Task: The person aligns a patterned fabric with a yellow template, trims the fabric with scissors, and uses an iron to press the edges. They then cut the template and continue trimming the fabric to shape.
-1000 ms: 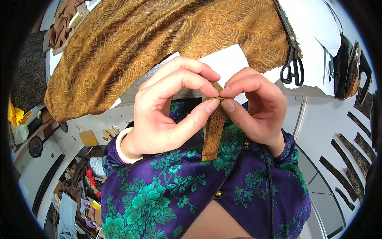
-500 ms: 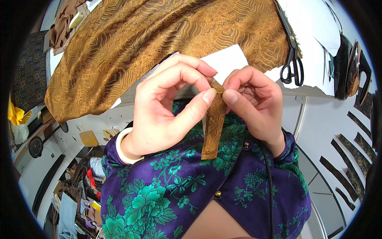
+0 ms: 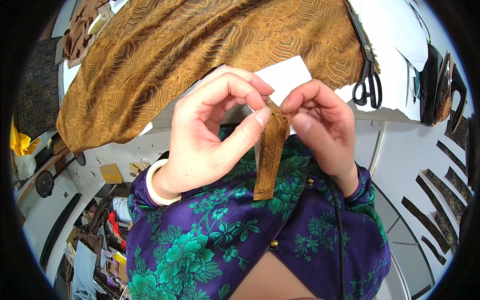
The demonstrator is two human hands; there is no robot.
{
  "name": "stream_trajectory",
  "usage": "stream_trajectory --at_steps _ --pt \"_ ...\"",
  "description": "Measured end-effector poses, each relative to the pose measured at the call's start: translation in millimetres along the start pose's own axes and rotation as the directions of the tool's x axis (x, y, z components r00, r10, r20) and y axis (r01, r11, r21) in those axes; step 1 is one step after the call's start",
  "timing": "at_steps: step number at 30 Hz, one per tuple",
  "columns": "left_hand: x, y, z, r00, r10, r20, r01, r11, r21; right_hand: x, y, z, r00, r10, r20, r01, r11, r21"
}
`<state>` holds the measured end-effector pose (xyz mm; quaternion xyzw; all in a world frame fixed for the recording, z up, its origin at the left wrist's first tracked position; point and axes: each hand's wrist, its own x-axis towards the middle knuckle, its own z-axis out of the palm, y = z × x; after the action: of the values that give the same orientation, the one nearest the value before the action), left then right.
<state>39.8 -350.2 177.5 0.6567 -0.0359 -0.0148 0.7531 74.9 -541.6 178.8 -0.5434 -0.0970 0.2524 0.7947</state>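
Observation:
A narrow brown-gold patterned fabric strip [image 3: 269,160] hangs down in front of my chest, with a pale edge showing along its left side. My left hand [image 3: 202,137] pinches its folded top end between thumb and forefinger. Close to the right of that end is my right hand [image 3: 327,132], fingers curled and a gap between thumb and forefinger. Its thumb is slightly blurred. Whether a rear finger touches the strip, or anything thin lies in the fingers, I cannot tell.
Matching brown-gold cloth [image 3: 200,45] covers much of the table ahead, beside a white card [image 3: 285,75]. Black scissors [image 3: 367,75] lie at the cloth's right edge, with an iron [image 3: 442,90] farther right. Several dark patterned strips [image 3: 425,222] hang at the right.
My right thumb has come away from the top of the strip and parted from the forefinger. The left hand keeps its pinch, barely shifted.

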Motion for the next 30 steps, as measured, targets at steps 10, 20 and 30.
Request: stream_trajectory --at_steps 10,20,30 --pt "0.5 4.2 -4.9 0.996 0.002 0.089 -0.01 0.995 0.096 -1.9 2.0 -4.5 1.0 -0.005 0.014 0.005 1.0 -0.001" --pt "1.6 2.6 -1.7 0.999 0.006 0.035 -0.007 1.0 0.022 -0.3 7.1 -11.6 0.987 -0.135 0.083 0.148 0.971 -0.188" --pt "0.3 4.9 -2.3 0.998 -0.02 0.066 0.017 0.999 0.044 0.7 10.7 -8.0 0.963 -0.25 0.097 0.268 0.908 -0.322"
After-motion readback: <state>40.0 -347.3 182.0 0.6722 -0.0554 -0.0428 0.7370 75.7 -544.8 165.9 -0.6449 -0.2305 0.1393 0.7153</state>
